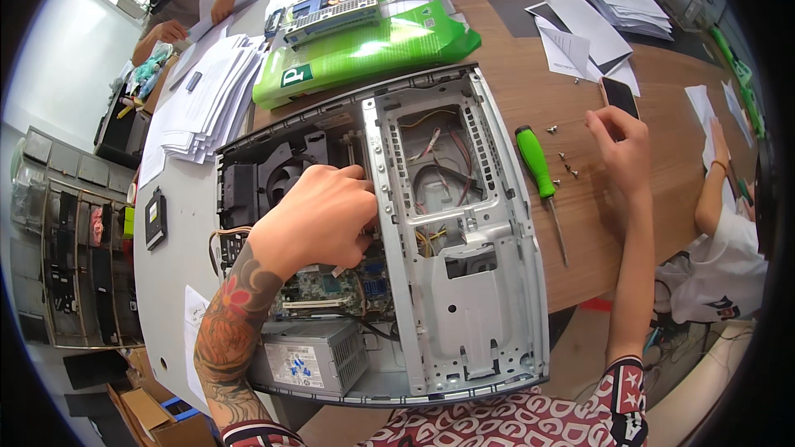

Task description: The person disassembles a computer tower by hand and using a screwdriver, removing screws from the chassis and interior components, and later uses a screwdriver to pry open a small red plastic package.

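Computer case [464,281], left hand [319,219] reaching inside, right hand [621,149] over screws [565,157]

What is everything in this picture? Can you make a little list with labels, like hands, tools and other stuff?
Left hand: reaching inside the open desktop computer case, fingers down by the motherboard
Right hand: resting on the wooden table, beside the loose screws
Tool: green-handled screwdriver, lying right of the case
Inside the case: cooling fan, power supply, coloured cables
Behind the case: green paper packs, paper stacks
Near right hand: black phone
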Tool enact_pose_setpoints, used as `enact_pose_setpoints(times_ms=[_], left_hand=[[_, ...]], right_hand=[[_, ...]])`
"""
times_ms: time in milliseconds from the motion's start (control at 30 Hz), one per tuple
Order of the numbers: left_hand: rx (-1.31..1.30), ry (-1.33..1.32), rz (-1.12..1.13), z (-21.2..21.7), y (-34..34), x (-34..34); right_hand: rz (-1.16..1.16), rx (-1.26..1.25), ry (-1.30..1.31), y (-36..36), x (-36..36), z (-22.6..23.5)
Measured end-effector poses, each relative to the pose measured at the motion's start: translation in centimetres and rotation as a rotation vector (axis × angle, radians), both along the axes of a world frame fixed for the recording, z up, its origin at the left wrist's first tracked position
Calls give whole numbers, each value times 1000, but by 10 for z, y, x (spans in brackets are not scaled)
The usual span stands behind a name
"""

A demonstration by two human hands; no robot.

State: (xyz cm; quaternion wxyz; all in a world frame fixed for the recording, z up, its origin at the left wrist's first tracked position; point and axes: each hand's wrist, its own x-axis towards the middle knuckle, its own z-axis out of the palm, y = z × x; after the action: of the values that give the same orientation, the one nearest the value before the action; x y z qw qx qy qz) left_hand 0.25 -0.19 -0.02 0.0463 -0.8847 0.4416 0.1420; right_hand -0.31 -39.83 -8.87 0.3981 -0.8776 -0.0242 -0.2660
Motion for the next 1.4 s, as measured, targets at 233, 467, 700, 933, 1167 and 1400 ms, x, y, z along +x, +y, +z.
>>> enact_pose_setpoints(times_ms=[233,467,700,933,1167,1400], left_hand=[[-38,-57,-8,-3,0,-5],[-15,-1,27,0,-2,0],[44,56,40,1,5,3],[97,257,-2,16,3,-7],[-17,172,100,2,10,-2],[1,160,121,0,5,-1]], right_hand=[[-14,33,-5,-4,2,-5],[-8,59,-1,-11,5,-13],[-7,43,-24,-12,8,-15],[28,28,9,-21,9,-22],[19,-40,41,-14,6,-12],[38,-16,28,-15,5,-12]])
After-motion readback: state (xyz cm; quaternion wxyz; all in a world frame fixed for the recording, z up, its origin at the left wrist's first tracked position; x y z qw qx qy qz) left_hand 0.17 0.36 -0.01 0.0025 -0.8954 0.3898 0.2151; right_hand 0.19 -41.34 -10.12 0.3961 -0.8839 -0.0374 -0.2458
